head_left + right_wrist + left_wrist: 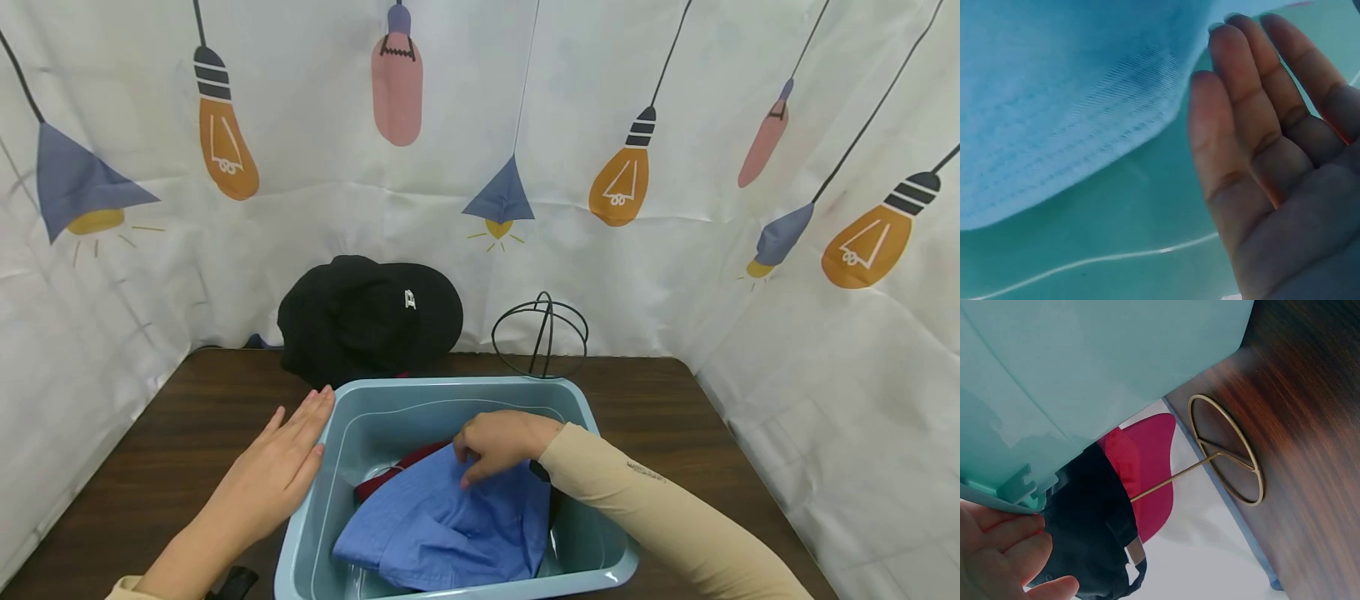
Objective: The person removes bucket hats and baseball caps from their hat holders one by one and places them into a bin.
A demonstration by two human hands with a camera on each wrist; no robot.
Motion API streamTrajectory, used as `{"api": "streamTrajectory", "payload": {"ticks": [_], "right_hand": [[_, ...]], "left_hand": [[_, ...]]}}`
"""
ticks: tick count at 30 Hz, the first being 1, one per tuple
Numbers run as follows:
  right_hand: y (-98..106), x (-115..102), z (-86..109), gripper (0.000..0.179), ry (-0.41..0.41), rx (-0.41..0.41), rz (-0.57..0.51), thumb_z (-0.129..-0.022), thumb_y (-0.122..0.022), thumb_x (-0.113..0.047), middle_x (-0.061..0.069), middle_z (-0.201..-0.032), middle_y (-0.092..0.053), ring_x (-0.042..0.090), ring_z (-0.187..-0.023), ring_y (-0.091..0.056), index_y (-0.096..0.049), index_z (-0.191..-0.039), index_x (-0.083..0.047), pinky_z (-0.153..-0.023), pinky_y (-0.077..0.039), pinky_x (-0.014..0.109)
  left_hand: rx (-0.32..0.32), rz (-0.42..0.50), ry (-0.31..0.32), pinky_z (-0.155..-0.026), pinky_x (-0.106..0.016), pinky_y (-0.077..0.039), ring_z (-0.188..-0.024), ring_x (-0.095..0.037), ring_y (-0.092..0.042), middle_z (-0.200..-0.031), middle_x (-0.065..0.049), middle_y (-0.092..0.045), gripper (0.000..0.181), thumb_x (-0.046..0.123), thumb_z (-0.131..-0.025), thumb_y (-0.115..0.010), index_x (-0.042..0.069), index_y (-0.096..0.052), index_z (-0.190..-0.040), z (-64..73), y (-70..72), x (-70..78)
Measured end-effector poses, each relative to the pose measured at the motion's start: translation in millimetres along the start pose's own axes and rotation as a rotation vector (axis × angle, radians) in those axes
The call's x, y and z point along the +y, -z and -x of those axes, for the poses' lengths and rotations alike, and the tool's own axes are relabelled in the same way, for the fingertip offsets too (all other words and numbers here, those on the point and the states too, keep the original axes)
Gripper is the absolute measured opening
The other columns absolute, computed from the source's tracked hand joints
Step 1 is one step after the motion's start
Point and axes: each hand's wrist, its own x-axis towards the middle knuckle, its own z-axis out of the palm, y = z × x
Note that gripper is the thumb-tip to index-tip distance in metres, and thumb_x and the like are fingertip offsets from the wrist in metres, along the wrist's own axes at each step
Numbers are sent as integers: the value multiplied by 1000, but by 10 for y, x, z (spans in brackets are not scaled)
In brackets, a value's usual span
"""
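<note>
A light blue plastic basin (pixel 303 542) stands on the table. Inside it lies a blue cloth hat (pixel 450 521), with a dark red piece of headwear (pixel 401 468) partly hidden behind. My left hand (pixel 281 462) has its fingers extended along the basin's left rim; in the left wrist view those fingertips (pixel 1029 532) meet the rim's underside. My right hand (pixel 498 446) is inside the basin over the blue hat, fingers loosely bent. In the right wrist view, relaxed fingers (pixel 1247 100) are beside the hat's stitched edge (pixel 1104 147), with nothing between them.
Behind the basin, a black cap (pixel 360 312) with a white emblem sits on a metal stand (pixel 1254 487). A pinkish-red cap (pixel 1157 481) shows behind it. A dark wire stand (pixel 546 333) is at the back right, near the patterned curtain (pixel 450 275). The tabletop (pixel 660 417) is dark wood.
</note>
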Motion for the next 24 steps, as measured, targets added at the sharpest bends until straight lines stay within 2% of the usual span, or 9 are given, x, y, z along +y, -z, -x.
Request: {"api": "streamTrajectory", "payload": {"ticks": [10,19,24], "right_hand": [[105,-14,70,22,50,138,-30,-86,-69,-26,-2,-91,-65,4,-79,-56,-70,-100,-9,-69,-45,12],[202,24,162,18,63,246,-106,-86,-69,-23,0,-89,-64,6,-79,-56,-69,-95,-8,-71,-46,15],[239,42,252,15,71,313,-109,-86,-69,-23,-3,-85,-61,6,-75,-54,-68,-93,-9,-70,-45,16]], "left_hand": [[0,13,4,-114,-44,-7,-140,-27,-23,-147,-18,-35,56,18,-96,-48,0,-31,-146,3,4,1],[2,19,7,-114,-43,-6,-139,-30,-26,-147,-18,-35,56,19,-96,-49,-1,-32,-145,-2,9,3],[3,12,11,-114,-40,-5,-139,-29,-26,-146,-19,-36,55,18,-95,-49,-1,-33,-145,6,8,4]]}}
